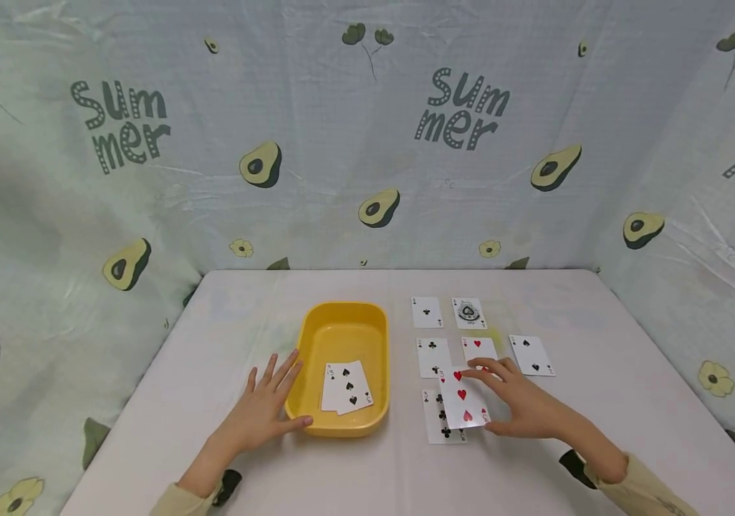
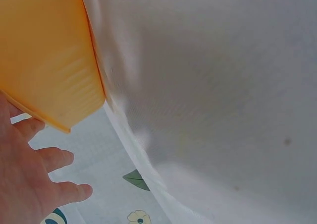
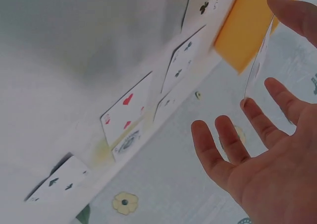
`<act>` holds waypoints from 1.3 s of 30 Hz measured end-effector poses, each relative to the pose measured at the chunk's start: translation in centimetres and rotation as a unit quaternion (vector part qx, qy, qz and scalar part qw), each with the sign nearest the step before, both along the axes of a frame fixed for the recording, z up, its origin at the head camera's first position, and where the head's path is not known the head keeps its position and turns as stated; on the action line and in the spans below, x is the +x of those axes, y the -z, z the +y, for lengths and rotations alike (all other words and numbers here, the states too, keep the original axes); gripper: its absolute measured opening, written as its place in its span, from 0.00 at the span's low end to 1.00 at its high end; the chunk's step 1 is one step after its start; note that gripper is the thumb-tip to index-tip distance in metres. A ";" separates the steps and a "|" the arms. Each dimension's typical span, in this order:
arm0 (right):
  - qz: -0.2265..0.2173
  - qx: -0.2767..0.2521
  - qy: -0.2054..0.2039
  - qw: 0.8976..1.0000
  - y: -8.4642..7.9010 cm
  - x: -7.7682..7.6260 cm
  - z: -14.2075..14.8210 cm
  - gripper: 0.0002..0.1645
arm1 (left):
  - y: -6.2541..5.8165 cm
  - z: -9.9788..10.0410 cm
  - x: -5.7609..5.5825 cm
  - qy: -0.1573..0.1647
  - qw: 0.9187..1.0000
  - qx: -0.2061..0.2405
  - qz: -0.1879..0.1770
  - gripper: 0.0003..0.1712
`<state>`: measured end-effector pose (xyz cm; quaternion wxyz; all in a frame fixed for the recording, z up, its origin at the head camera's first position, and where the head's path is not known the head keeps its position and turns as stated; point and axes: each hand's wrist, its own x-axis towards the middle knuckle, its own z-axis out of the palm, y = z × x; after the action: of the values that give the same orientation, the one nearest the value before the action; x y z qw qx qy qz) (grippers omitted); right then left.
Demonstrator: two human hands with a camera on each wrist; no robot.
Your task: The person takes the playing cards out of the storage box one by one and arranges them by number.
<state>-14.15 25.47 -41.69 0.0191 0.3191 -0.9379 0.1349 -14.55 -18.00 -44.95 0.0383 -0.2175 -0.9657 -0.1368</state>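
Observation:
My right hand (image 1: 525, 403) pinches a three of hearts (image 1: 463, 398) between thumb and a fingertip at its opposite edges. The card is tilted and overlaps a three of clubs (image 1: 433, 423) in the head view. In the right wrist view the held card (image 3: 259, 60) shows nearly edge-on, the other fingers spread. My left hand (image 1: 263, 408) is spread at the left side of a yellow plastic tray (image 1: 377, 337), fingertips and thumb at its rim. Inside the tray lie overlapping cards (image 1: 349, 387), a three of spades on top. The left wrist view shows the tray's outer wall (image 2: 49, 50).
Beyond the right hand lie an ace of clubs (image 1: 427, 312), an ace of spades (image 1: 468, 313), a two of clubs (image 1: 434, 357), a two of hearts (image 1: 479, 347) and a two of spades (image 1: 531, 355). A white cloth covers the table (image 1: 245, 308); patterned fabric (image 1: 316, 107) hangs behind.

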 end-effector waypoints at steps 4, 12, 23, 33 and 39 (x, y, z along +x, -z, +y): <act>0.001 0.004 0.002 1.000 0.5 0.2 0.7 0.47 | -0.1 0.0 -0.1 -0.001 1.000 -0.003 -0.004 0.54; 0.000 -0.004 0.012 1.000 1.2 0.4 2.0 0.47 | -0.3 0.1 -0.1 0.000 1.000 -0.004 -0.009 0.53; -0.032 -0.015 0.019 0.999 2.3 1.3 3.5 0.45 | 0.1 0.1 0.2 0.006 1.000 0.008 -0.004 0.53; 0.005 -0.002 0.011 1.000 2.8 1.5 4.7 0.45 | -0.4 0.2 -0.1 0.000 1.000 -0.005 -0.007 0.53; 0.000 -0.007 0.014 1.000 3.4 2.0 5.5 0.43 | -0.2 0.2 -0.1 0.001 1.000 -0.005 -0.008 0.53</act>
<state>-12.12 30.92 -45.13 0.0227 0.3059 -0.9413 0.1412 -14.69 -17.81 -44.71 0.0292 -0.2179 -0.9664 -0.1335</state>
